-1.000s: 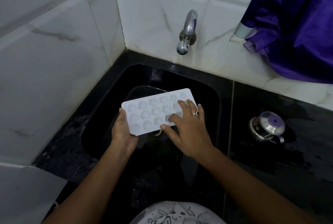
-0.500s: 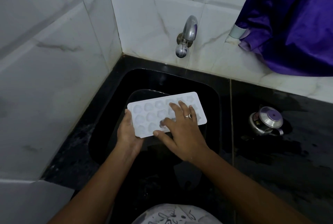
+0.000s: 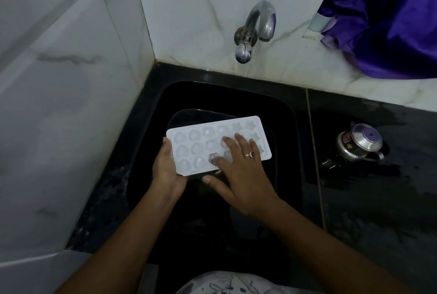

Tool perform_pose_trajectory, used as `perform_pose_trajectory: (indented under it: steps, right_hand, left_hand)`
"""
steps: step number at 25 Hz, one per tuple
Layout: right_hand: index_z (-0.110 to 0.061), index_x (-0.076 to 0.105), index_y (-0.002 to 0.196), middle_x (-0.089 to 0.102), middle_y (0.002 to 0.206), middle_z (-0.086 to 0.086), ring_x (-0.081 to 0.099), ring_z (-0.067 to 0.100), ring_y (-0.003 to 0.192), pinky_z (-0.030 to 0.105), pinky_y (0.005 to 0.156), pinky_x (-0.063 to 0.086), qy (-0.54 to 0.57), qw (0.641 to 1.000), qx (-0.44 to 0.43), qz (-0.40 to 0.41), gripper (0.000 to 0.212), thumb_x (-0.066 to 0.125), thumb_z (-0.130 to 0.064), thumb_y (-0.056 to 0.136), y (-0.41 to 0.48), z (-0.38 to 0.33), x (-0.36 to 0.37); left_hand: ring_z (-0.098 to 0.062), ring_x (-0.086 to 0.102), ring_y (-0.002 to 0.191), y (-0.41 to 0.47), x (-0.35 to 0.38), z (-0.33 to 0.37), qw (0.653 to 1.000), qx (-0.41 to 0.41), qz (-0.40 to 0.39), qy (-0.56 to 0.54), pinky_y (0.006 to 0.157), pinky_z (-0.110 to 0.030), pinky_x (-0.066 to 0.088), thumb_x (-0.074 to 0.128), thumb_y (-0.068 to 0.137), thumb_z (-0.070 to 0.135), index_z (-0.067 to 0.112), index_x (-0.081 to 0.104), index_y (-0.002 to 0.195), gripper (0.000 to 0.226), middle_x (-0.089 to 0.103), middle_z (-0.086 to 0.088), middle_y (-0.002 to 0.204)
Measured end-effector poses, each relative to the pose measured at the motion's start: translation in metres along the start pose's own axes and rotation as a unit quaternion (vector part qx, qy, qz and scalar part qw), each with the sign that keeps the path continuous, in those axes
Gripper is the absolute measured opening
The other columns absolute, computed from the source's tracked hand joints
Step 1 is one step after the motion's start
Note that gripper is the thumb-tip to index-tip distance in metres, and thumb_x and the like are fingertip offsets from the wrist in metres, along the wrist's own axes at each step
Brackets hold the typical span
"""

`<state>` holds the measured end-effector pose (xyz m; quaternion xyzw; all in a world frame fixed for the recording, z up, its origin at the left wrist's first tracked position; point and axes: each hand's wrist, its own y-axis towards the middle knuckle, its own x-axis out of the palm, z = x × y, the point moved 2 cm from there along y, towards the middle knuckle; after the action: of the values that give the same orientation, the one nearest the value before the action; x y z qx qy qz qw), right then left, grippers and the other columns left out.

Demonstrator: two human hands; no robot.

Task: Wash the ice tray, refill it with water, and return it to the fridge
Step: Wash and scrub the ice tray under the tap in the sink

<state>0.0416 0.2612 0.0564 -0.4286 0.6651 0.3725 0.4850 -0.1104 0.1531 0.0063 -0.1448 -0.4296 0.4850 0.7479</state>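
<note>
Left hand [image 3: 166, 171] was seen curled round the short left end of the ice tray [image 3: 196, 147], thumb along its edge. The tray, white and slightly translucent, was held roughly level above the black sink [image 3: 290, 109], below the wall tap [image 3: 257, 26]. Three rows of moulded pockets were shown, rounded at the left, star-shaped at the right. Right hand [image 3: 238, 171] was laid flat on the tray, fingers spread, thumb off the near edge. A small metal pot [image 3: 359, 145] was set on the counter at far right.
</note>
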Motion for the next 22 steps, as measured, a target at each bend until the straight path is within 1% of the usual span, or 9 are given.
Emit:
perform_pose_trajectory:
  steps: [4,8,10,12,14,16,18,20,22]
  right_hand:
    - [-0.03,0.069,0.118,0.037,0.161,0.013,0.017,0.036,0.157,0.063,0.124,0.009,0.014,0.999,0.043,0.023,0.056,0.036,-0.072,0.1,0.012,-0.008,0.0]
    - [-0.031,0.063,0.129,0.033,0.163,0.012,0.013,0.036,0.158,0.062,0.125,0.007,-0.012,1.0,0.008,0.01,0.062,0.031,-0.074,0.1,0.014,-0.008,0.002]
    - [-0.035,0.067,0.126,0.034,0.163,0.011,0.013,0.035,0.158,0.063,0.125,0.007,0.0,0.999,0.027,0.023,0.059,0.03,-0.074,0.1,0.02,-0.005,-0.003]
    - [-0.03,0.068,0.122,0.036,0.162,0.012,0.017,0.036,0.157,0.062,0.125,0.009,0.008,0.999,0.039,0.028,0.06,0.032,-0.073,0.1,0.026,-0.011,-0.002]
    - [-0.027,0.065,0.125,0.035,0.161,0.013,0.017,0.036,0.157,0.062,0.125,0.009,-0.011,1.0,0.018,0.018,0.063,0.032,-0.074,0.1,0.025,-0.015,0.002]
    - [-0.031,0.065,0.128,0.034,0.162,0.012,0.015,0.036,0.158,0.062,0.125,0.007,-0.019,1.0,0.011,0.017,0.062,0.03,-0.075,0.1,0.024,-0.008,0.002]
    - [-0.034,0.069,0.121,0.037,0.162,0.012,0.016,0.035,0.158,0.063,0.125,0.008,0.002,0.999,0.035,0.03,0.058,0.031,-0.074,0.1,0.029,-0.004,-0.002]
    - [-0.029,0.069,0.116,0.038,0.16,0.013,0.018,0.036,0.157,0.063,0.124,0.009,0.008,0.999,0.043,0.031,0.058,0.034,-0.073,0.1,0.034,-0.008,-0.001]
    - [-0.028,0.066,0.121,0.036,0.161,0.013,0.017,0.036,0.157,0.062,0.125,0.008,-0.012,0.999,0.023,0.018,0.062,0.032,-0.075,0.1,0.033,-0.008,0.002]
  left_hand:
    - [-0.039,0.07,0.122,0.003,0.0,0.002,1.0,0.004,-0.013,0.012,0.105,-0.057,0.053,0.031,0.109,0.062,0.011,0.063,0.14,0.067,0.073,-0.017,0.131]
    - [-0.04,0.068,0.124,0.009,-0.001,0.015,1.0,0.01,-0.014,0.007,0.103,-0.056,0.054,0.032,0.108,0.062,0.011,0.063,0.14,0.068,0.072,-0.019,0.133]
    - [-0.04,0.068,0.124,0.011,-0.002,0.016,1.0,0.015,-0.015,0.014,0.101,-0.056,0.055,0.032,0.108,0.062,0.012,0.063,0.14,0.067,0.072,-0.018,0.133]
    - [-0.04,0.069,0.123,0.012,0.003,0.018,1.0,0.014,-0.021,0.013,0.099,-0.055,0.055,0.032,0.108,0.062,0.011,0.062,0.141,0.068,0.072,-0.018,0.133]
    - [-0.04,0.069,0.122,0.012,0.005,0.022,0.999,0.016,-0.024,0.015,0.094,-0.053,0.057,0.032,0.108,0.062,0.011,0.062,0.141,0.068,0.072,-0.018,0.132]
    - [-0.039,0.07,0.121,0.015,0.002,0.023,0.999,0.02,-0.021,0.019,0.09,-0.052,0.058,0.031,0.108,0.062,0.011,0.063,0.141,0.068,0.073,-0.018,0.132]
    - [-0.04,0.069,0.123,0.019,0.002,0.021,0.999,0.015,-0.022,0.02,0.097,-0.055,0.056,0.031,0.109,0.062,0.01,0.061,0.142,0.068,0.072,-0.018,0.134]
    - [-0.042,0.068,0.124,0.021,0.007,0.02,0.999,0.009,-0.028,0.02,0.102,-0.057,0.053,0.031,0.108,0.063,0.01,0.061,0.142,0.07,0.071,-0.02,0.135]
    - [-0.042,0.068,0.123,0.024,0.011,0.023,1.0,0.007,-0.026,0.015,0.101,-0.057,0.054,0.031,0.108,0.062,0.009,0.062,0.14,0.07,0.071,-0.02,0.134]
